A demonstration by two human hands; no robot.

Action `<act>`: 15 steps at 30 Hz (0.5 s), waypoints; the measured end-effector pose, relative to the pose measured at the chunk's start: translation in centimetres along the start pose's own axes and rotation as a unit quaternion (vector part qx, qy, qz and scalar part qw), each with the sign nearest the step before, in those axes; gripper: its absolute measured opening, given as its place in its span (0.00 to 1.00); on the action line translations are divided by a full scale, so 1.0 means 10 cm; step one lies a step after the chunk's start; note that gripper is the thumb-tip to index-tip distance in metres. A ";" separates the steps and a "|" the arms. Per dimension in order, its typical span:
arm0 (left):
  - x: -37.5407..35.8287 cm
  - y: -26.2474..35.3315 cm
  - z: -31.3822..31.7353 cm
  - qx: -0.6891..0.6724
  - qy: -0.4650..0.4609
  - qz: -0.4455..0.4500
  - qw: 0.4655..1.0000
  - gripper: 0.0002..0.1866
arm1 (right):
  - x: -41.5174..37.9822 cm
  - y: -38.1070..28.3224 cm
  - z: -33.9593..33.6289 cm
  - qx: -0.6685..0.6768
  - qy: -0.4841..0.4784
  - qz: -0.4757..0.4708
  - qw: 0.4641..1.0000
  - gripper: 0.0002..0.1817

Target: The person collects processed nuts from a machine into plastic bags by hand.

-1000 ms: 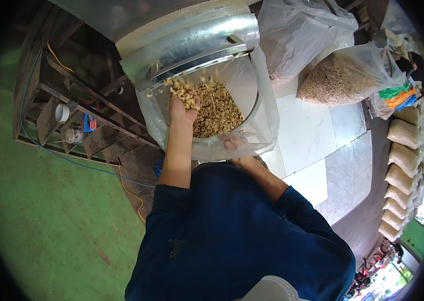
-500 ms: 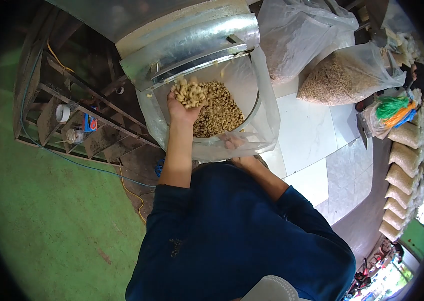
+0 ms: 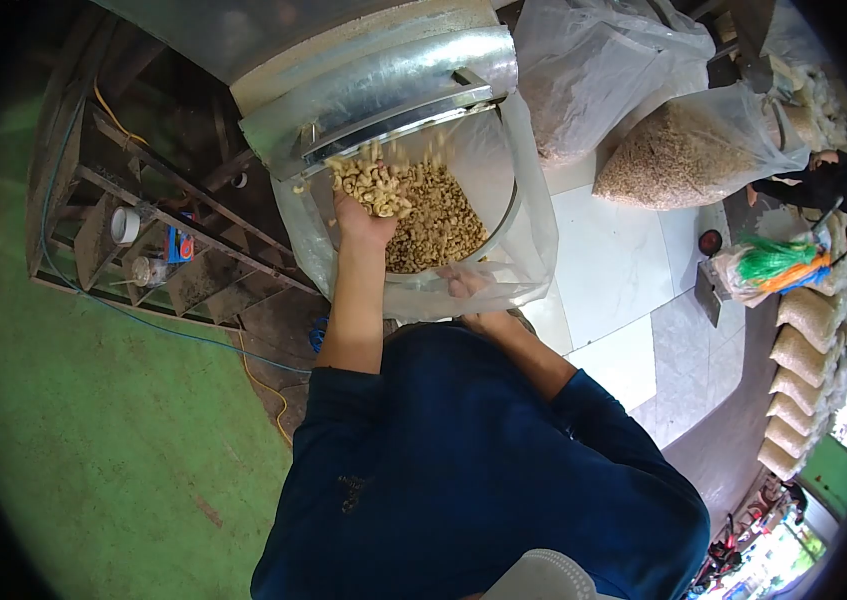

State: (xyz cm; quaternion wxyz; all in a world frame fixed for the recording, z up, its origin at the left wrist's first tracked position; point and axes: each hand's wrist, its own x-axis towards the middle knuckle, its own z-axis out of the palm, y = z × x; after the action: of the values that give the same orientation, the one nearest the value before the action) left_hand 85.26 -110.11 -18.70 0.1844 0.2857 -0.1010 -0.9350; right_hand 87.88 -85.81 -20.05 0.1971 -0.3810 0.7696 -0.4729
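Observation:
My left hand (image 3: pixel 368 222) is cupped palm up over the mouth of a clear plastic bag (image 3: pixel 298 225), holding a heap of pale cashew nuts (image 3: pixel 368 190). More nuts drop in a blur from the slot of a metal chute (image 3: pixel 398 122) just above. Below and to the right, a pile of cashews (image 3: pixel 438 225) fills part of the bag, inside a round rim. At the bag's near edge my right hand (image 3: pixel 468 288) is closed on the plastic, its fingers partly veiled by the film.
Filled plastic sacks (image 3: pixel 678 150) stand at the upper right on pale tiles (image 3: pixel 613 260). A dark wooden rack (image 3: pixel 158 235) with tape and a jar is on the left. Packed bags (image 3: pixel 793 355) line the right side, near a person in dark clothes (image 3: pixel 828 190) and coloured strands (image 3: pixel 783 260).
More nuts are now falling from the chute onto and past my left hand, which has barely moved. At the far right, the person has come further into view and the coloured strands have shifted.

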 end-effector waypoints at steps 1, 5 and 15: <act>-0.02 -0.02 0.05 -0.012 -0.004 0.030 0.999 0.23 | 0.01 -0.02 0.00 -0.009 0.007 -0.006 1.000 0.25; 0.05 -0.01 -0.03 -0.009 0.051 0.028 0.998 0.23 | 0.02 -0.09 -0.05 0.010 -0.001 0.004 1.000 0.25; 0.10 -0.03 -0.12 -0.016 0.090 0.027 0.995 0.20 | 0.05 -0.13 -0.07 0.022 -0.001 -0.002 1.000 0.23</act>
State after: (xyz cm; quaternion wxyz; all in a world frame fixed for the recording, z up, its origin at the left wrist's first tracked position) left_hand 85.07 -110.36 -20.25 0.2228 0.3627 -0.0771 -0.9016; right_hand 87.66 -86.12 -18.52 0.2054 -0.3790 0.7581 -0.4894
